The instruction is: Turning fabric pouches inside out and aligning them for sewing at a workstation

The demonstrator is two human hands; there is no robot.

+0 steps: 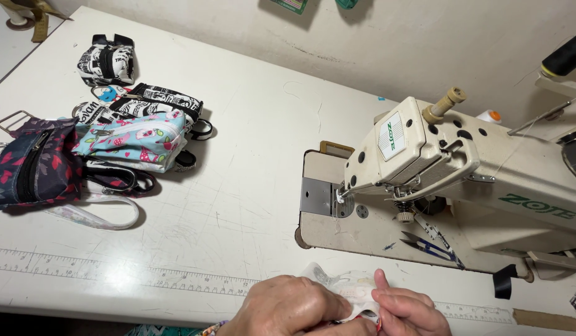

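Observation:
Both my hands meet at the table's near edge. My left hand and my right hand pinch a small piece of pale printed fabric between them, with a bit of red showing underneath. The fabric lies on the white table just in front of a cream industrial sewing machine, whose needle area is a short way beyond my fingers.
A pile of finished small zip pouches in dark, blue and black-and-white prints lies at the left. Thread snips rest on the machine bed. A ruler strip runs along the table's front edge. A black thread cone stands at the top right.

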